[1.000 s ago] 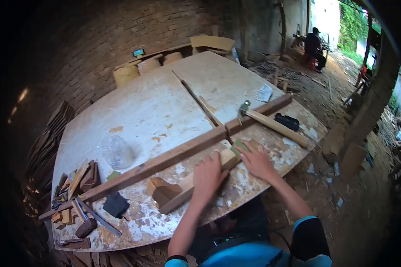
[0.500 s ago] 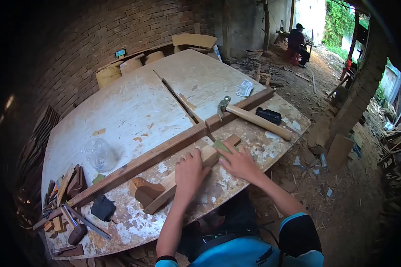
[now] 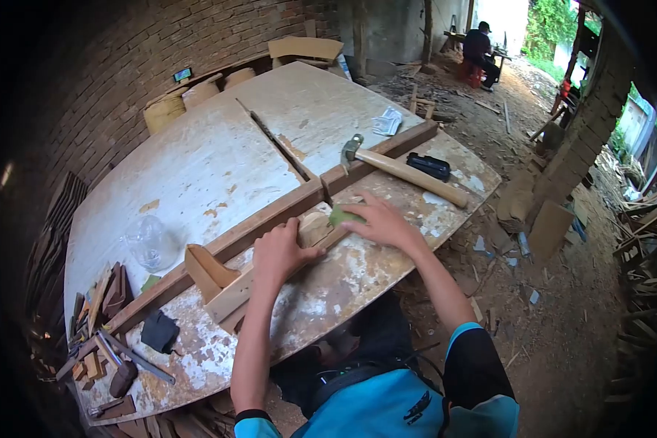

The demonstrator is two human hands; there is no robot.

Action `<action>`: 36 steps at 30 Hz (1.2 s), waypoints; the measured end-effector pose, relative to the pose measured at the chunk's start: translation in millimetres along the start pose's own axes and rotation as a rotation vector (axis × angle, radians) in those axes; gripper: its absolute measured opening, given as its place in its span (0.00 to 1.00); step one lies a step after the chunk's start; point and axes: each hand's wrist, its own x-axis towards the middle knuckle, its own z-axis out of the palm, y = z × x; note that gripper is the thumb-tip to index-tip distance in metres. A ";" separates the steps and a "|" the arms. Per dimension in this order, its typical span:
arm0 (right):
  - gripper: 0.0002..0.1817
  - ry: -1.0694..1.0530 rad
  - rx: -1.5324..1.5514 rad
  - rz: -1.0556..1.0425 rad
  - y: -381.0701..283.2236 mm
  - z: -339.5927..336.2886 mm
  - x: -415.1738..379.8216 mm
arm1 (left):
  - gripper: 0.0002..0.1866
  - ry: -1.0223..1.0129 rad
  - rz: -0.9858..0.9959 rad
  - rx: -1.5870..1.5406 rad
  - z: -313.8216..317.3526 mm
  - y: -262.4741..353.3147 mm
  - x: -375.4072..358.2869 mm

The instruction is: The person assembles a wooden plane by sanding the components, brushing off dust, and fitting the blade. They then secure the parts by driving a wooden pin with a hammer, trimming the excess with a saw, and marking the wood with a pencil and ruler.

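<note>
A pale wooden piece point(image 3: 235, 295) lies slantwise on the worn front strip of the table, with a curved, shaped end point(image 3: 206, 273) standing up at its left. My left hand point(image 3: 276, 252) is closed over its middle, thumb along the near side. At its right end, my right hand point(image 3: 378, 219) pinches a folded piece of green sandpaper point(image 3: 341, 215) against the wood. Part of the wood is hidden under my hands. Just beyond my right hand, a claw hammer point(image 3: 405, 175) rests across the dark wooden rail point(image 3: 281, 214).
A black object point(image 3: 428, 166) sits by the hammer. Left on the table are a clear plastic container point(image 3: 152, 243), a black cloth point(image 3: 160, 332) and several tools and wood offcuts point(image 3: 95, 365). A person point(image 3: 479, 55) sits far back at right. Wood scraps litter the floor.
The wooden piece has been turned, so its curved end stands higher and more of its side shows. My left hand has shifted its hold, and my right hand keeps the sandpaper at the right end.
</note>
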 end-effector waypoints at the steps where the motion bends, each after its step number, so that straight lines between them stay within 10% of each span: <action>1: 0.24 0.005 -0.016 -0.007 -4.0 -10.7 -0.4 | 0.40 -0.009 -0.005 -0.005 -1.3 0.3 0.7; 18: 0.31 0.141 -0.270 0.047 6.4 19.1 -33.2 | 0.36 0.295 0.223 0.108 19.6 -8.4 -8.0; 36: 0.27 0.080 -0.004 -0.163 -10.4 50.5 -11.6 | 0.31 0.289 0.026 -0.060 29.9 -19.7 -4.5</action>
